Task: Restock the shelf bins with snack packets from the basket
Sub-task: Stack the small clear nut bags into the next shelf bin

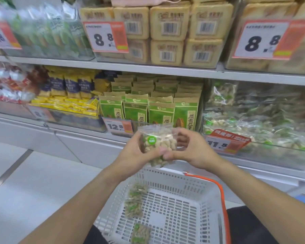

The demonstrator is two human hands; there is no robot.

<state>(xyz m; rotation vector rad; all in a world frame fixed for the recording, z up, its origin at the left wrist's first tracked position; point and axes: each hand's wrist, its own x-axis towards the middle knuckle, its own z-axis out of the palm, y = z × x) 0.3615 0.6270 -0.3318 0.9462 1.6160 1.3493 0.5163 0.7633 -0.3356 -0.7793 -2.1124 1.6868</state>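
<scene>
Overhead, grey metal store shelves (148, 66) carry clear plastic bins with red-and-white price tags, above a pale tiled floor (33, 182). Below them sits a white perforated plastic basket (174, 175) with an orange handle, and just above its far rim both hands hold one clear packet of pale nuts with a green round label (158, 144): the left hand (132, 154) has its grip curled round the packet's left side, the right hand (192, 148) pinches its right edge. Three small green-speckled packets (134, 203) lie inside the basket. Upper-left bins are blurred; the basket's near edge is cut off.
</scene>
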